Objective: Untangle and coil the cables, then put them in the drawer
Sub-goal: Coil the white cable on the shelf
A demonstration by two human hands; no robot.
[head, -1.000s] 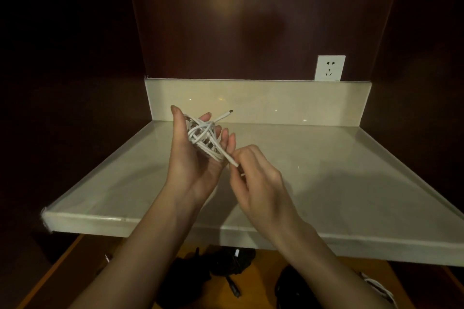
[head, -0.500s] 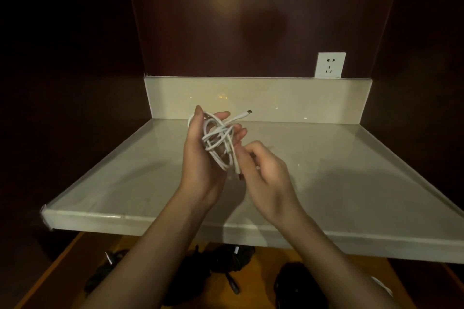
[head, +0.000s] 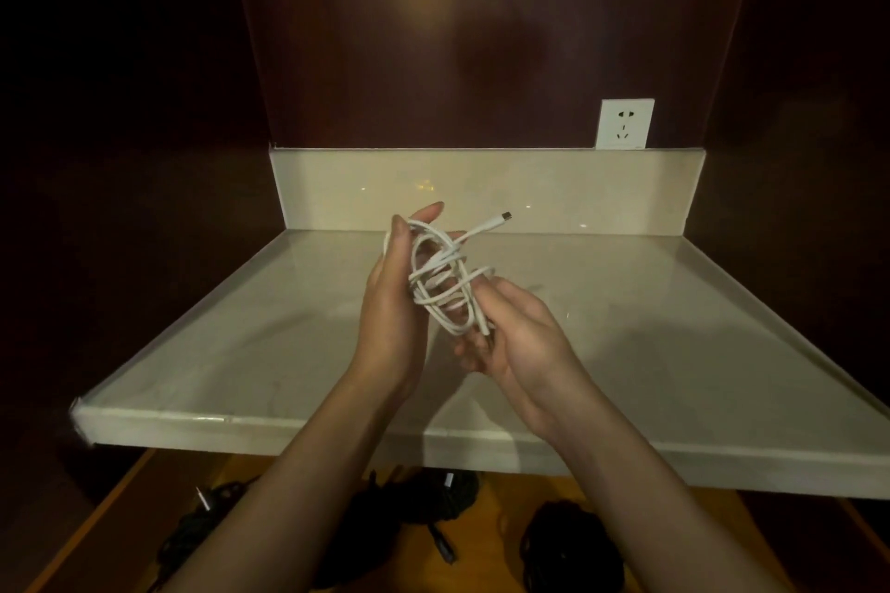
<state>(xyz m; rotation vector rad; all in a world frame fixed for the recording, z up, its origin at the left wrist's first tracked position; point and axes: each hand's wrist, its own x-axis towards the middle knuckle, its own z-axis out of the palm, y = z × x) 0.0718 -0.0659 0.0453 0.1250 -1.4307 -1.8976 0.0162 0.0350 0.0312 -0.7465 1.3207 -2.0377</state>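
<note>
Above the counter [head: 289, 342] our left hand [head: 392, 303] grips the white cable [head: 440, 284] bundle, right hand [head: 517, 342] fingers pinching its lower loops; light, limp and springy, likely best held across all the loops.

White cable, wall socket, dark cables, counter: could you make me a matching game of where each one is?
Things:
1. white cable
2. wall socket
3. dark cables
4. counter

Places:
A. in the open drawer below
B. beneath the raised hands
C. on the back wall, right
D. in the left hand

Pairs: 1-D, 2-C, 3-A, 4-B
</note>
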